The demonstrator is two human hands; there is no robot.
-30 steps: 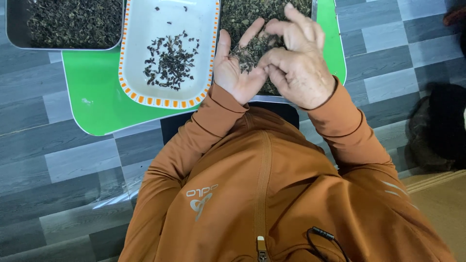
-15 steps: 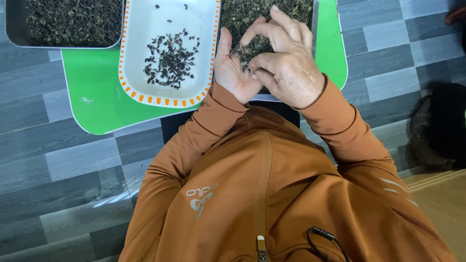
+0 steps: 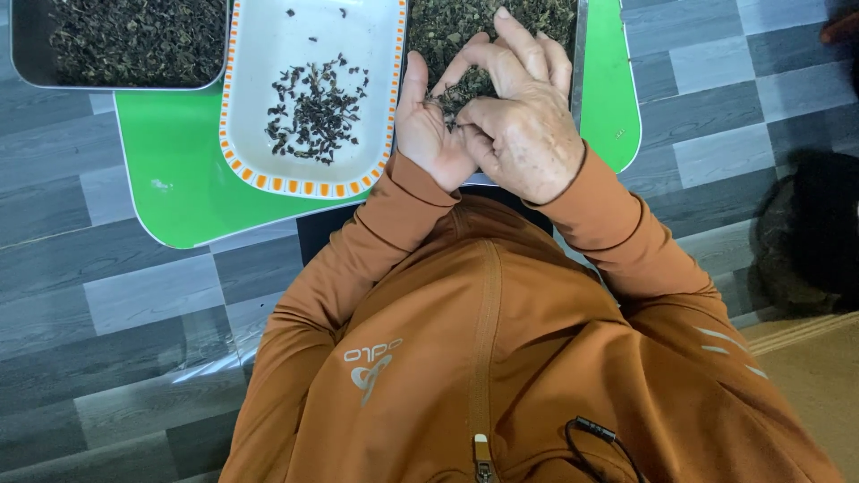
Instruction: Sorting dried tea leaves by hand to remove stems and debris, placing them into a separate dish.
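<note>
Hands: left hand (image 3: 428, 125) cupped open under dried leaves (image 3: 461, 88) | right hand (image 3: 523, 125) pinching them | metal tray (image 3: 580, 54) beneath

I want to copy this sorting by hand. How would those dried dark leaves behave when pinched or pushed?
The dried leaves cupped in the left hand look curled and thin: probably very light and brittle. The scattered bits in the white dish suggest they spread rather than clump.

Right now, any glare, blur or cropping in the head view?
Head view: even, soft light, no hard shadows. Faint sheen on the floor. Hands sharp: left hand and right hand over the leaves. Metal tray and white dish are cropped at the top edge.
</note>
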